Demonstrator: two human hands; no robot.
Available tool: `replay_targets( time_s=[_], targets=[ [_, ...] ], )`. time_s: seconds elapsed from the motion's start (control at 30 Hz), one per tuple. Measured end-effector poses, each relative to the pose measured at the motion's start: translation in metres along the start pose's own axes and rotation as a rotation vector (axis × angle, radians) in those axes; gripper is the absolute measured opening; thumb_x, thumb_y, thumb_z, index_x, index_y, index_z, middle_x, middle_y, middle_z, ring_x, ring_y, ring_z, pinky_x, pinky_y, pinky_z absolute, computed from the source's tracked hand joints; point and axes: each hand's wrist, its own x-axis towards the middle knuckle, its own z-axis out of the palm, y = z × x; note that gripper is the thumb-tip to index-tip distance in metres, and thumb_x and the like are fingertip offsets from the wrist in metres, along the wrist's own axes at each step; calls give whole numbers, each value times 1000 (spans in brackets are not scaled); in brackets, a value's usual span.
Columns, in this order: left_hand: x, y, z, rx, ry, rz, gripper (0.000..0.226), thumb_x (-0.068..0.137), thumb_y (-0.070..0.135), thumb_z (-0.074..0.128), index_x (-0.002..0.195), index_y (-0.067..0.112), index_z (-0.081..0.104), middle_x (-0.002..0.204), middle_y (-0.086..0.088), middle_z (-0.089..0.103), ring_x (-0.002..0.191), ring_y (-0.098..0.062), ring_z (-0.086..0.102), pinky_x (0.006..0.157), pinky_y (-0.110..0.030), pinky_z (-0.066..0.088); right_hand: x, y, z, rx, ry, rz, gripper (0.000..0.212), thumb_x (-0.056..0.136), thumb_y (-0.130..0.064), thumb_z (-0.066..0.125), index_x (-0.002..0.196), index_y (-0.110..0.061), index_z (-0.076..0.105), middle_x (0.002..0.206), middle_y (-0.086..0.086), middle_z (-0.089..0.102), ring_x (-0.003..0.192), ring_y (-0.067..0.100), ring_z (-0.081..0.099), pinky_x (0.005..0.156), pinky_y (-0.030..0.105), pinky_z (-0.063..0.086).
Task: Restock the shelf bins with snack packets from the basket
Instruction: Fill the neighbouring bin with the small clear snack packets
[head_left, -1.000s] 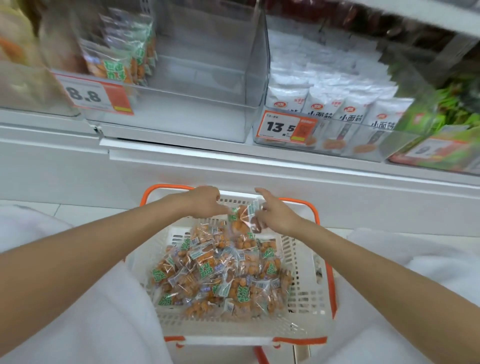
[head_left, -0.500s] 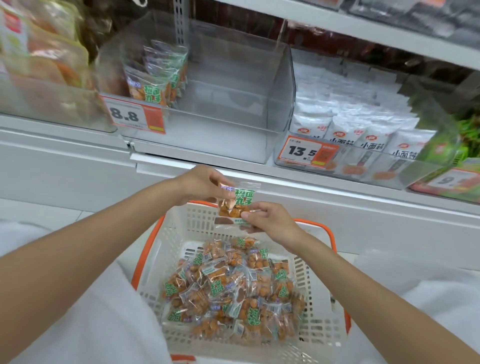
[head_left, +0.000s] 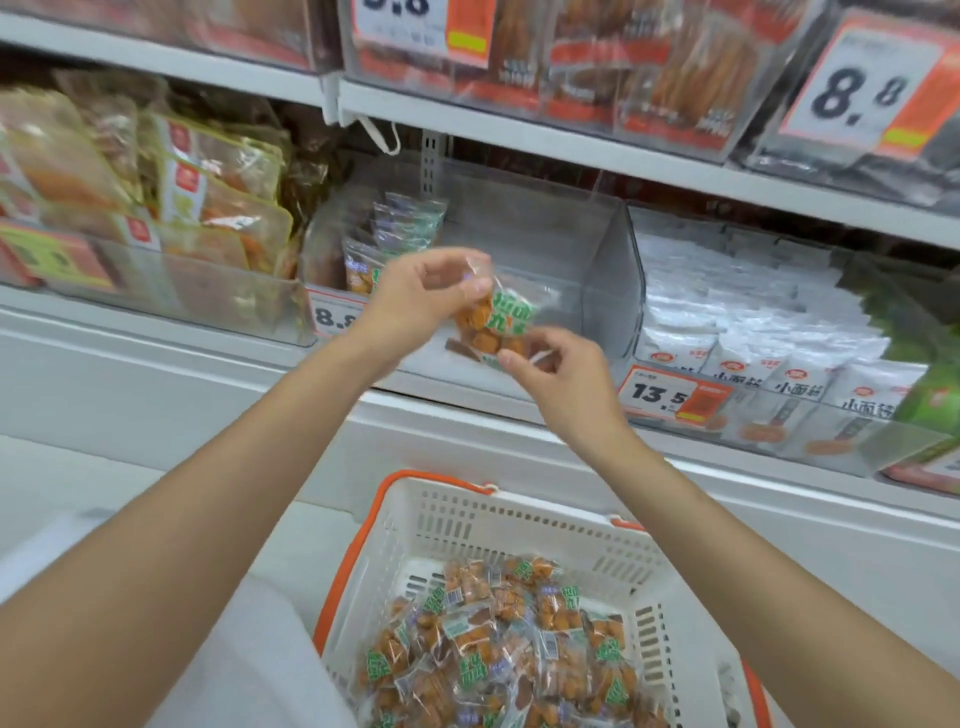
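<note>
Left hand (head_left: 415, 299) is pinching the top of a clear green-lettered snack packet of orange pieces (head_left: 496, 325); right hand (head_left: 569, 387) is pinching its bottom edge. Packet is hanging before the clear plastic shelf bin (head_left: 605, 270), above the white orange-rimmed slatted basket (head_left: 457, 519).

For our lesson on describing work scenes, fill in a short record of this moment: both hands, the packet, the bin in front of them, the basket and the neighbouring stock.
left hand: pinches the top of the held packet
right hand: pinches the bottom of the same packet
held packet: clear wrapper, orange snacks, green print, raised in front of the clear bin
clear bin: a few matching packets at its left, otherwise mostly bare
basket: white, orange rim, below the hands, holds many loose packets
right neighbour: white packets
</note>
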Motion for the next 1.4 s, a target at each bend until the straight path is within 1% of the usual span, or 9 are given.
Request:
replay_targets(
  time_s=[0.2,0.37,0.43,0.53,0.73,0.83,0.93,1.17,1.4],
  targets=[
    [40,15,-61,260,169,193,24,86,11,71,109,14,67,91,-3,70,81,-6,65,81,-23,54,73,-47,36,-9,-30,-30,9,85,-22,73,80,-24,65,75,-8,62,69,11,57,68,30,47],
    [48,-9,-101,953,176,124,20,87,39,68,104,30,63,94,7,68,98,-17,60,93,-43,46,111,-37,87,-129,-278,138,23,81,-18,74,63,-19,60,70,5,67,69,21,65,64,33,51],
    [48,-13,-105,1161,144,145,24,89,44,63,108,29,64,96,3,66,104,-21,54,93,-42,39,122,-35,98,-143,-333,214,17,82,-13,71,68,-16,63,79,13,71,77,27,71,74,44,59],
    [51,-16,-103,1327,147,183,29,91,45,60,114,29,65,104,-1,66,112,-23,48,91,-41,34,128,-40,99,-40,-452,329,7,88,-11,68,85,-5,66,82,13,67,70,21,67,70,33,59],
    [51,-21,-102,1572,111,224,29,88,40,66,115,31,70,115,3,59,112,-25,40,88,-39,32,129,-45,103,-55,-516,413,31,85,-12,69,110,6,67,80,12,62,69,15,56,63,26,52],
    [52,-19,-101,1593,91,175,23,86,39,69,108,33,73,108,5,64,108,-23,40,86,-39,32,129,-44,108,-60,-510,446,16,81,-13,72,91,-2,68,100,13,74,95,14,68,92,39,56],
    [52,-20,-102,1573,91,174,21,84,41,71,103,33,75,103,8,64,107,-21,40,87,-39,31,129,-42,106,-44,-539,497,28,77,-19,76,100,-2,71,96,13,75,94,28,72,87,46,58],
    [49,-22,-107,1525,73,209,21,84,42,70,102,32,75,105,10,64,109,-20,39,87,-38,29,125,-38,88,181,-559,555,18,86,-7,69,103,0,70,88,12,74,72,19,71,72,29,60],
    [42,-18,-94,1397,152,291,25,88,42,66,107,27,70,100,1,66,101,-24,50,83,-38,35,109,-36,79,81,-68,82,13,85,-6,63,85,-17,69,91,3,71,79,12,63,75,22,52]
  ],
)
